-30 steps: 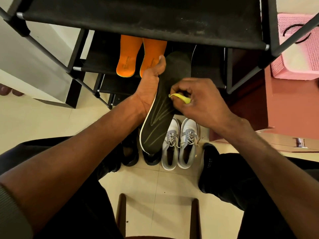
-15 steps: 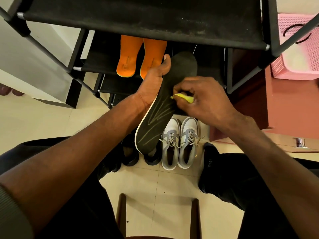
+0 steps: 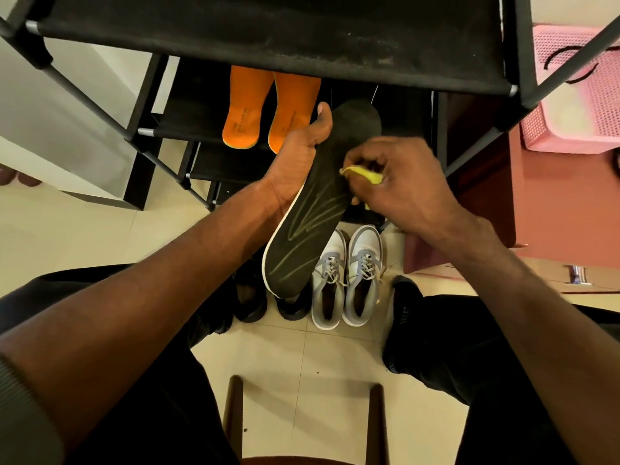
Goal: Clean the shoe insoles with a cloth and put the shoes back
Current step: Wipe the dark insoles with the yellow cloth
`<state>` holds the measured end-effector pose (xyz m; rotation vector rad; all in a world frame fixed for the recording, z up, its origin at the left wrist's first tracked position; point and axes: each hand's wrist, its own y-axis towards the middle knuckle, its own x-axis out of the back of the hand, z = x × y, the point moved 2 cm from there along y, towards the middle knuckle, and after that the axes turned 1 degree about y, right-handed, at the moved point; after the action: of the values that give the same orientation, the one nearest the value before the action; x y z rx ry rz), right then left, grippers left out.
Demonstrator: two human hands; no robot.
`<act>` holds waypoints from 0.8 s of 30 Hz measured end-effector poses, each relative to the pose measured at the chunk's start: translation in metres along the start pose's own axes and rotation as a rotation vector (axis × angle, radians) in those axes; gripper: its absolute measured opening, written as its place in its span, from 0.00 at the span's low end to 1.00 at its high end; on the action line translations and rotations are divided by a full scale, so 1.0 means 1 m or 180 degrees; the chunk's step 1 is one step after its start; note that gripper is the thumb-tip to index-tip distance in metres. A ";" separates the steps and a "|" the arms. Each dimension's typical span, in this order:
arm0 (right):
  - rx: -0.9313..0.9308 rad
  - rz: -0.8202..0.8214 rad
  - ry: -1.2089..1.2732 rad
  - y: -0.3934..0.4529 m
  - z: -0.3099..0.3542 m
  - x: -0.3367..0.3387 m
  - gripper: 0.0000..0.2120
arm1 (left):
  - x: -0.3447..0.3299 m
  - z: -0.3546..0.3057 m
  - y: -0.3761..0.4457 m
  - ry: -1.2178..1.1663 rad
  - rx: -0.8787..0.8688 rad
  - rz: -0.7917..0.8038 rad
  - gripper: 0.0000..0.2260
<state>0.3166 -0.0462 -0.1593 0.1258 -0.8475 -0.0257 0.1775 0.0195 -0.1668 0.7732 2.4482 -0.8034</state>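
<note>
Mid-frame, the left hand [image 3: 295,156] grips the black insole [image 3: 315,209] while the right hand [image 3: 399,186] pinches a bunched yellow cloth [image 3: 364,174] against it (I'd brace firmly and wipe long strokes heelward, toward the lower frame).

Left hand [image 3: 295,162] cupped; right hand [image 3: 399,182] pinching.

A pink perforated plastic basket [image 3: 583,95] with a black cord handle is sitting at upper right, resting on a reddish-brown cabinet [image 3: 553,203]. Two dark wooden chair rails [image 3: 235,421] are projecting over the cream tiled floor [image 3: 67,229] at bottom centre.
</note>
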 end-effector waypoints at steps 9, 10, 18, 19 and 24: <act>-0.0501 -0.0356 -0.0410 0.006 -0.011 0.007 0.07 | -0.003 -0.002 -0.005 0.0226 0.0041 -0.0128 0.22; -0.0542 -0.0373 -0.0369 0.006 -0.011 0.007 0.07 | -0.003 -0.002 -0.004 0.0220 0.0037 -0.0139 0.22; 0.0100 0.0017 0.0953 -0.011 0.030 -0.014 0.04 | -0.003 -0.010 -0.006 -0.0073 -0.0162 -0.0299 0.18; 0.0073 -0.0117 0.0645 -0.007 0.024 -0.011 0.05 | -0.004 -0.009 -0.007 -0.0090 -0.0163 -0.0294 0.19; -0.0488 -0.0635 0.0291 0.003 -0.011 0.005 0.07 | -0.008 -0.006 -0.004 0.0033 -0.0111 -0.0232 0.17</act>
<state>0.3278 -0.0422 -0.1621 0.0664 -0.7363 -0.2699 0.1797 0.0178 -0.1563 0.6807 2.5052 -0.7830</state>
